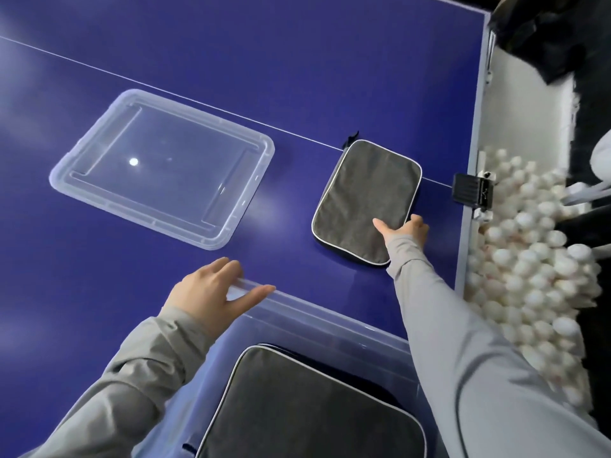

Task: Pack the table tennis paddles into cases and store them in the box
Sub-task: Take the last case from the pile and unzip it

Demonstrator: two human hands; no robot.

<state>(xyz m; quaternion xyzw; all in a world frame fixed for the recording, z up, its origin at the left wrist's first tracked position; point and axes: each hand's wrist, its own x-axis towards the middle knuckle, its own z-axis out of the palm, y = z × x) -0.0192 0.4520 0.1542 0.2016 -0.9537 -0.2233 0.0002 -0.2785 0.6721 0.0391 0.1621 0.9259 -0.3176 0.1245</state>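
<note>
Box (330, 314) holds one case (297, 408); left hand (208, 292) rests on rim, right hand (406, 231) grips second case (363, 193).

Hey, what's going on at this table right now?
A person is packing paddle cases away. The right hand grips the edge of a gray case lying on the blue table. The left hand rests on the rim of the clear box, which already holds a second case. The lid lies aside on the table.

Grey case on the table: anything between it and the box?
Nothing visible. Only bare table separates the grey case from the open box; the lid lies off left, and the left hand rests on its far rim.
</note>
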